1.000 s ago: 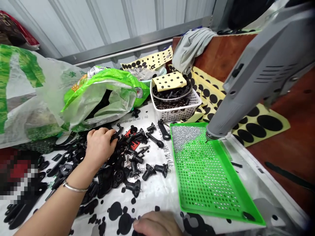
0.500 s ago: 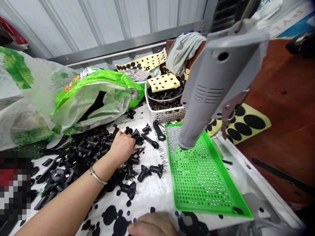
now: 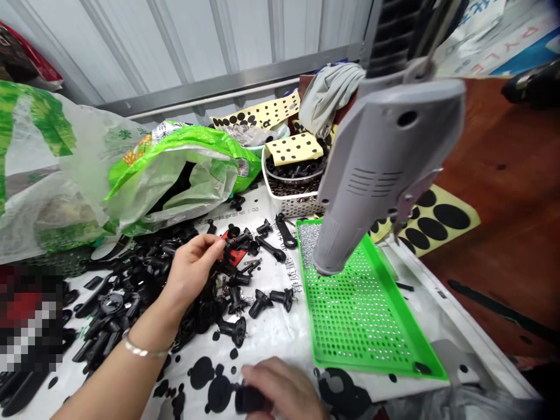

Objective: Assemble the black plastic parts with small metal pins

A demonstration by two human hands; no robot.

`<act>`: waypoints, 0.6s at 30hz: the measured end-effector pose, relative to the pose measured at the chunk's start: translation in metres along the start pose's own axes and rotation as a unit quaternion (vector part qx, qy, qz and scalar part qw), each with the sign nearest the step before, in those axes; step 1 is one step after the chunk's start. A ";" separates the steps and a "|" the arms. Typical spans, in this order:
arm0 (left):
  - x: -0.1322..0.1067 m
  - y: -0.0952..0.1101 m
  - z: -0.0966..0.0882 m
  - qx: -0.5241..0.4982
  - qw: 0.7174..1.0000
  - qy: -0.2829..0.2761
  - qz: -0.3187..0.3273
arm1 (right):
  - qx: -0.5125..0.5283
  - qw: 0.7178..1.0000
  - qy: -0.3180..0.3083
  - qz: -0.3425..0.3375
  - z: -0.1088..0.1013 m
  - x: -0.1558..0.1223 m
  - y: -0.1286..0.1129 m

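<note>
My left hand [image 3: 192, 271], with a metal bangle at its wrist, is over the right edge of a heap of black plastic parts [image 3: 144, 280]. Its thumb and fingers are pinched at a small black part [image 3: 229, 252], beside a flat red piece [image 3: 238, 256]. At the bottom edge, my right hand [image 3: 284, 388] is closed around a dark cylindrical part [image 3: 249, 399], partly cut off by the frame. Several black flanged parts [image 3: 261, 303] with thin metal pins lie between my hands and a green perforated tray [image 3: 312, 326] dotted with small silver pieces.
A grey electric screwdriver [image 3: 371, 169] hangs over the tray. Behind the heap lies a green-and-white plastic bag [image 3: 210, 175]. A white basket [image 3: 301, 205] of black parts and screws stands at the back. Sticker sheets [image 3: 455, 227] lie right, beyond the white table edge [image 3: 464, 318].
My left hand has drawn back and left from the loose parts, uncovering the red piece. My right hand has risen farther into view, and the dark part in it now shows.
</note>
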State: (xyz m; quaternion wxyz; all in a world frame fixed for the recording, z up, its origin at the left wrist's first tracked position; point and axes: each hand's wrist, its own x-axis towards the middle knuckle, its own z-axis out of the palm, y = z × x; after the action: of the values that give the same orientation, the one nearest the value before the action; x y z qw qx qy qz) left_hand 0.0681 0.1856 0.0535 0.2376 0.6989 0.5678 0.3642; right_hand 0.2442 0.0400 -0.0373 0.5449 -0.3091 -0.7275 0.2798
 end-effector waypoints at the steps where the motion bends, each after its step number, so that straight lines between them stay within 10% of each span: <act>1: -0.012 0.004 -0.001 -0.037 0.999 0.010 -0.025 | 0.010 1.000 0.008 0.011 -0.002 0.000 0.000; 11: -0.112 0.022 0.011 -0.443 0.858 -0.007 -0.260 | 0.236 0.921 0.017 0.309 0.002 0.019 -0.020; 18: -0.146 0.011 0.011 -0.415 0.878 0.044 -0.234 | 0.126 0.976 0.020 0.177 0.003 0.020 -0.029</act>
State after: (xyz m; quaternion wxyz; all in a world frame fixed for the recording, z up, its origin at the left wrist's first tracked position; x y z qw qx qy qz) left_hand 0.0702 0.0425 0.0197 0.5585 0.3661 0.5218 0.5308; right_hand 0.2325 0.0362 -0.0038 0.5357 -0.3670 -0.6094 0.4550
